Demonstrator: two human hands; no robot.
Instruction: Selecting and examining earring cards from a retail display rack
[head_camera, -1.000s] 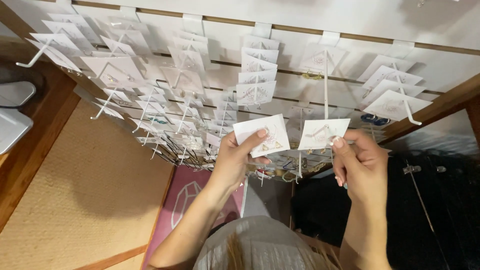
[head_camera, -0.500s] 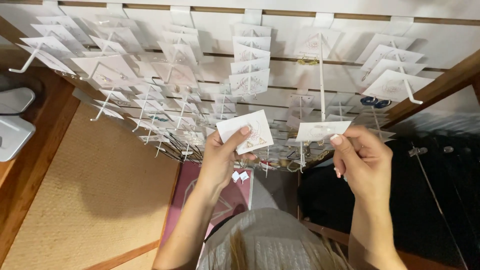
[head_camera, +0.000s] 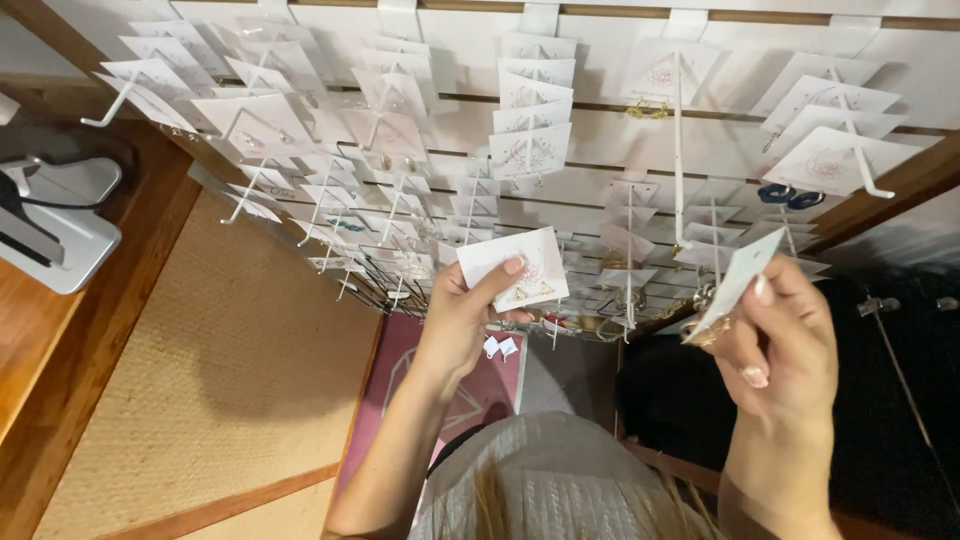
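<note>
At frame centre, the left hand (head_camera: 462, 318) pinches a white earring card (head_camera: 515, 268); at right, the right hand (head_camera: 778, 345) pinches another card (head_camera: 738, 280) below the wall display (head_camera: 600, 140).

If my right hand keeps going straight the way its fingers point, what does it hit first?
Probably the long white hook on the display wall. The right hand points up-left with its card, toward that hook's tip. Depth is unclear, so it might reach neighbouring hanging cards instead.

Bare forearms without sleeves, pale polished nails on fingers (head_camera: 752, 375), light grey knitted top below
</note>
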